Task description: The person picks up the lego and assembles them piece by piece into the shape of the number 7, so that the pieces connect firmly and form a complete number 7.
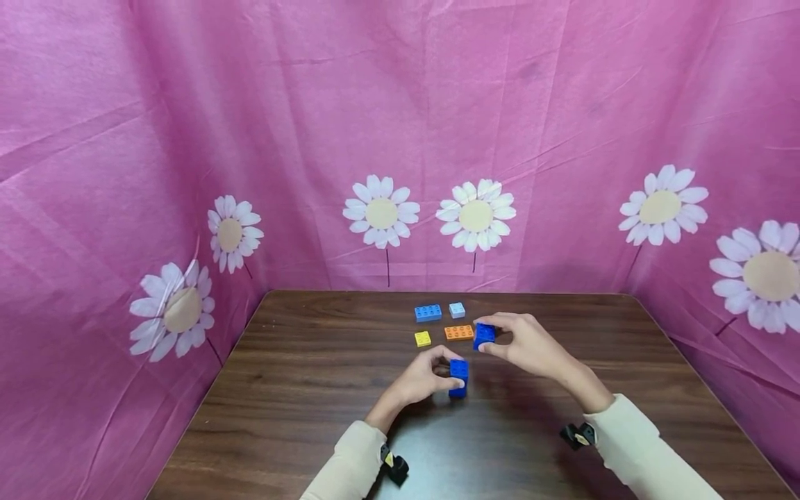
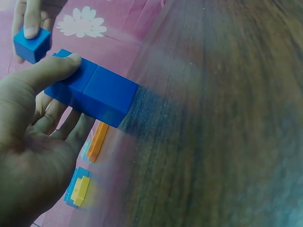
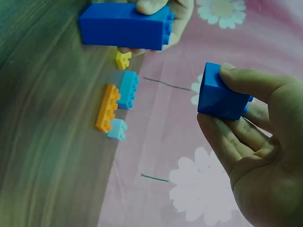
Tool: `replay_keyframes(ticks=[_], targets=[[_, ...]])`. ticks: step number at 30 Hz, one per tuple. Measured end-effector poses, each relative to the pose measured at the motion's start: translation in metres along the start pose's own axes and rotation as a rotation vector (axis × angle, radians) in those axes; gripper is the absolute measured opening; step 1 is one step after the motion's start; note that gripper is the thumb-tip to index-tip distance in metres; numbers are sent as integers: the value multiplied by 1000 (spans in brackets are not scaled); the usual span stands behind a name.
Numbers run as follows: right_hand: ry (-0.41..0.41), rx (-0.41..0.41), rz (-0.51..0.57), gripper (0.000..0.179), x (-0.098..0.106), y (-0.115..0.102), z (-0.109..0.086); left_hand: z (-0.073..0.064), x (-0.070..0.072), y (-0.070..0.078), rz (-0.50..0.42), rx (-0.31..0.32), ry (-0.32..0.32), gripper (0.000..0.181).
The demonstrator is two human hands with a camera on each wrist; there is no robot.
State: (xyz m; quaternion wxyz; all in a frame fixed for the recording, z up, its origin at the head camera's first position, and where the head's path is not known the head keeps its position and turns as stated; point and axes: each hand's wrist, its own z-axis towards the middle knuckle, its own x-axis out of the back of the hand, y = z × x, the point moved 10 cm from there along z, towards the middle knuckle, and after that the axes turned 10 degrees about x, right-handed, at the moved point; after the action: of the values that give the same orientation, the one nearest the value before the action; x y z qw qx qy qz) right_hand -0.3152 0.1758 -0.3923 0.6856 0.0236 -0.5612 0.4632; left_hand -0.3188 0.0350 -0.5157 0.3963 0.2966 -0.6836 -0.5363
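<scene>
Two dark blue toy bricks joined in a stack [image 2: 102, 92] stand upright on the table, pinched between the thumb and fingers of my left hand [image 1: 423, 377]. My right hand [image 1: 531, 344] holds a single dark blue brick [image 3: 222, 92] in the air, studs up, between thumb and fingertips. In the head view this single brick [image 1: 484, 336] appears beyond and to the right of the stack [image 1: 459, 378]. The two blue pieces are apart. Each wrist view also shows the other hand with its piece.
Behind the hands lie an orange brick [image 1: 459, 332], a small yellow brick [image 1: 422, 339], a medium blue brick [image 1: 428, 313] and a small light blue brick [image 1: 457, 310]. The dark wooden table [image 1: 300, 389] ends at a pink flowered cloth [image 1: 425, 125] on three sides.
</scene>
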Motion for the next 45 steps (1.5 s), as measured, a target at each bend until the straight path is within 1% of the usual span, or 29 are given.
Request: replay_keyframes(ticks=[4, 10, 15, 23, 28, 35, 40, 45], targets=[[-16, -5, -10, 47, 0, -8, 0, -1, -1, -2, -8, 14, 0, 31], [-26, 21, -23, 47, 1, -23, 4, 0, -1, -2, -16, 0, 2, 32], [-61, 27, -20, 47, -3, -31, 7, 1, 1, -4, -14, -2, 9, 31], [-104, 50, -31, 47, -14, -38, 12, 1, 1, -2, -28, -3, 0, 32], [-123, 57, 2, 48, -23, -39, 11, 1, 1, -2, -20, -7, 3, 32], [-151, 107, -27, 47, -36, -39, 10, 2, 1, -4, -16, 13, -3, 33], [-173, 102, -18, 43, -44, -37, 8, 1, 2, -5, -7, 21, -2, 33], [-175, 98, -21, 40, -47, -34, 6, 1, 1, -6, -11, 30, -8, 34]])
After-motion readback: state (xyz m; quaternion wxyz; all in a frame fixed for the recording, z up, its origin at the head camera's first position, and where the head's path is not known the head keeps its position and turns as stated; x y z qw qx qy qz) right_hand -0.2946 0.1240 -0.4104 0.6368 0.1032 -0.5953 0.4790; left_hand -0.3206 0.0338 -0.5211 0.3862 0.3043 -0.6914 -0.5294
